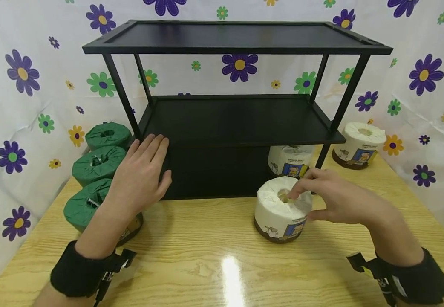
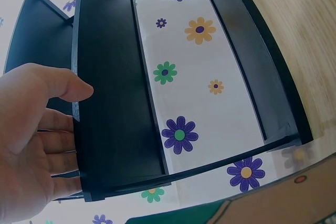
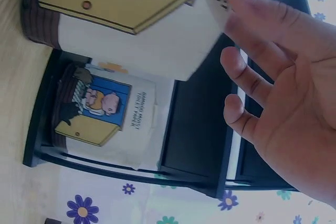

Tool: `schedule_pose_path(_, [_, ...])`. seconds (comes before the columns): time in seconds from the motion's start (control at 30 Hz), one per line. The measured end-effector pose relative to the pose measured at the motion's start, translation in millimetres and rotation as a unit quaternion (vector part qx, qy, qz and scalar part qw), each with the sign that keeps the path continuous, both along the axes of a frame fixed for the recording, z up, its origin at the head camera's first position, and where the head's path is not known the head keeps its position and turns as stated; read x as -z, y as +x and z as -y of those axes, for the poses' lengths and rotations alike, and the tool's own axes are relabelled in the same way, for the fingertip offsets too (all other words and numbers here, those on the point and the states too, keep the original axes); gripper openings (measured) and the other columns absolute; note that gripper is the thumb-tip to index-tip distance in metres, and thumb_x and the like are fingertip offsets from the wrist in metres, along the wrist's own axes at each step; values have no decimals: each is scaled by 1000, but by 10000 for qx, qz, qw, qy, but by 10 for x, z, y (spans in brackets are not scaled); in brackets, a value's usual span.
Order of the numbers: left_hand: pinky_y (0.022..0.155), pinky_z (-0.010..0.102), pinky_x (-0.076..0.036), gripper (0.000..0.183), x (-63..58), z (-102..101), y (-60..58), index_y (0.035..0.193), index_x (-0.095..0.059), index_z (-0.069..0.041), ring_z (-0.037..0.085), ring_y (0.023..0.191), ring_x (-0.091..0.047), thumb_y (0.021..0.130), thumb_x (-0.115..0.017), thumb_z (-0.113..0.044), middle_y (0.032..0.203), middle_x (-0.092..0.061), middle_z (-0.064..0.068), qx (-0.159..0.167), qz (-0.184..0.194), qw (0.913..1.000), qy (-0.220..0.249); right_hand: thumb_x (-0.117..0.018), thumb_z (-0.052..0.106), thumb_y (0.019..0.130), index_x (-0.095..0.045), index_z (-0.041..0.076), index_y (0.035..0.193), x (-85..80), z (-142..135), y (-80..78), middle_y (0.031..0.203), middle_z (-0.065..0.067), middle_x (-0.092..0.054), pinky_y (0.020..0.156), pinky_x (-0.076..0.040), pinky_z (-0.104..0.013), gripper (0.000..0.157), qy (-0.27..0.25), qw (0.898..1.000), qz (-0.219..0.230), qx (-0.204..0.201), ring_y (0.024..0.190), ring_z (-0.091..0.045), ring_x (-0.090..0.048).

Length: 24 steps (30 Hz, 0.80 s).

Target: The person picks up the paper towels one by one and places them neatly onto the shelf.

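My right hand (image 1: 337,198) pinches a white-wrapped toilet paper roll (image 1: 273,213), index finger at its centre hole and thumb at its right side. In the right wrist view this roll (image 3: 136,51) fills the top, with the thumb tip over its printed wrapper and the other fingers loosely bent. My left hand (image 1: 139,175) rests with straight fingers at the front left corner of the black rack's middle shelf (image 1: 229,119). In the left wrist view the fingertips of that hand (image 2: 31,129) disappear behind the shelf edge and the thumb overlaps it.
A second white toilet paper roll (image 1: 288,160) sits on the rack's lower level at the right. Another white roll (image 1: 360,145) stands right of the rack. Three green-topped rolls (image 1: 98,164) line up at the left, beside my left forearm. A flowered cloth (image 1: 22,128) hangs behind the wooden table (image 1: 191,256).
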State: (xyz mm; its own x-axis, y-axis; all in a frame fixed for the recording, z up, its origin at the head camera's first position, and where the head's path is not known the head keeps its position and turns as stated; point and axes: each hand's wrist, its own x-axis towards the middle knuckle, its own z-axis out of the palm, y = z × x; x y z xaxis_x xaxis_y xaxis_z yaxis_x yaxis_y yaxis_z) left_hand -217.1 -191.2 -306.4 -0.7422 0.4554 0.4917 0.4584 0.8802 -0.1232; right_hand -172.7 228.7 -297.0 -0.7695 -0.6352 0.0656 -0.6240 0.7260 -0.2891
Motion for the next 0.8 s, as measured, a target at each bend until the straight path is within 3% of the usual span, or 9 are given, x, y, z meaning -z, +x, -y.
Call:
schedule_pose_path(0.27, [115,59,-33,62,5,-10,-6,142,-48,8,42,138,-44,91,-62,-24,147,-49,26,6,12,10000,9,-89,5,70,-68,24,102,56,8,-39,106,7,-61,88,-55,-43,44,35,9998,-91,-169,102,-17,-57])
schedule_pose_path(0.8, [116,58,-32,63,-3,-15,12,143,-47,7,42,139,-43,90,-62,-23,147,-49,26,-69,63,10000,1,-90,5,69,-66,24,101,76,68,-38,100,11,-60,88,-50,-42,45,-2,9999,-48,-95,99,-13,-55])
